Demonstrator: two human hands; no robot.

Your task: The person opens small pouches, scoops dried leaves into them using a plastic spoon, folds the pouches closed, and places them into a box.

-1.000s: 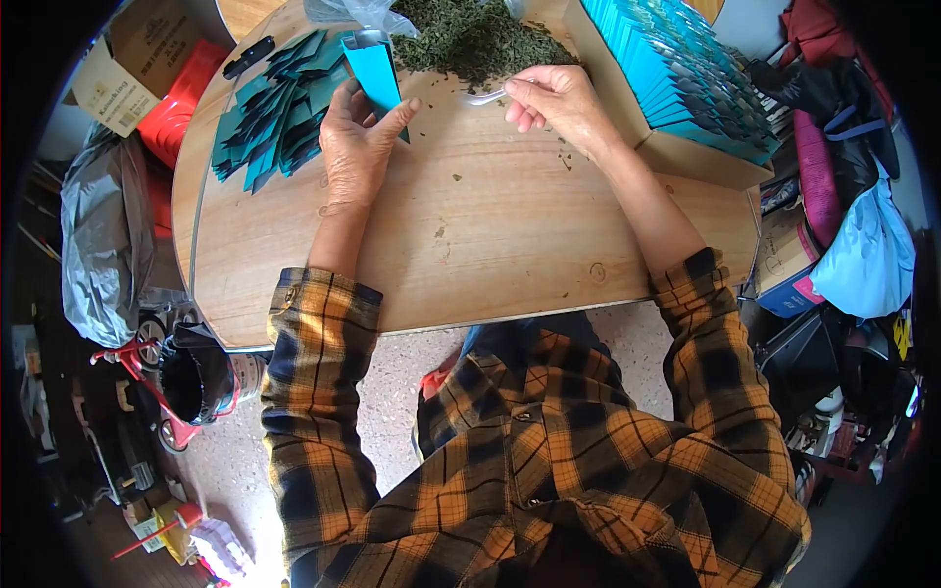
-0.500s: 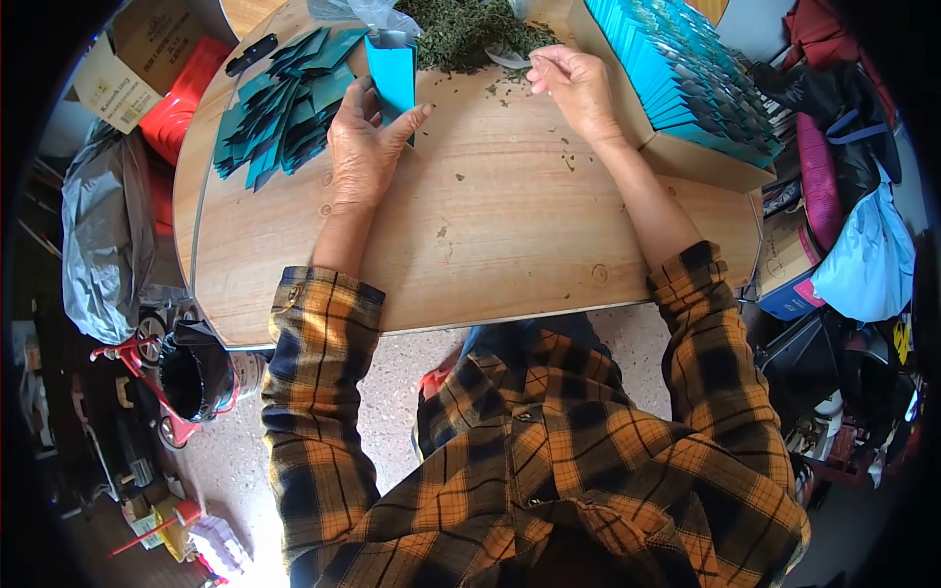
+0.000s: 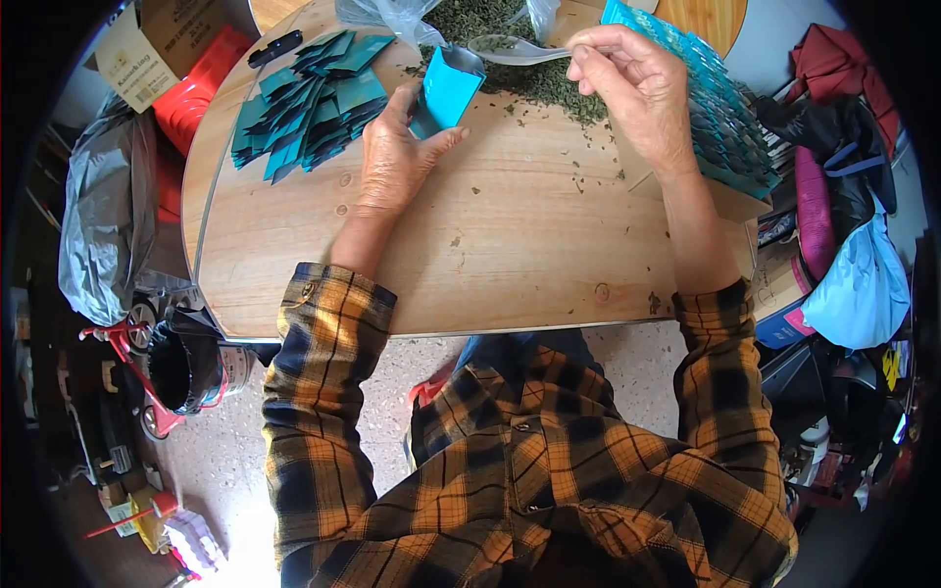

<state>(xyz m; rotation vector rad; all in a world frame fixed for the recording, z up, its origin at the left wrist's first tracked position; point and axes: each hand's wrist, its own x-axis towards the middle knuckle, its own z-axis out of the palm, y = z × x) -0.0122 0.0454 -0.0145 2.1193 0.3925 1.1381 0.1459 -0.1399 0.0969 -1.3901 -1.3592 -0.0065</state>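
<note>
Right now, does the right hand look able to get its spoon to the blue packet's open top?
Likely yes: the right hand holds the spoon, its far end appearing near the open blue packet, with nothing visible between them. The left hand grips lower down, leaving the top free.

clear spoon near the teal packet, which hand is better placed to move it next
Probably the right hand: it holds the clear spoon by one end, with the other end close to the top of the teal packet. The left hand is occupied holding that packet.
</note>
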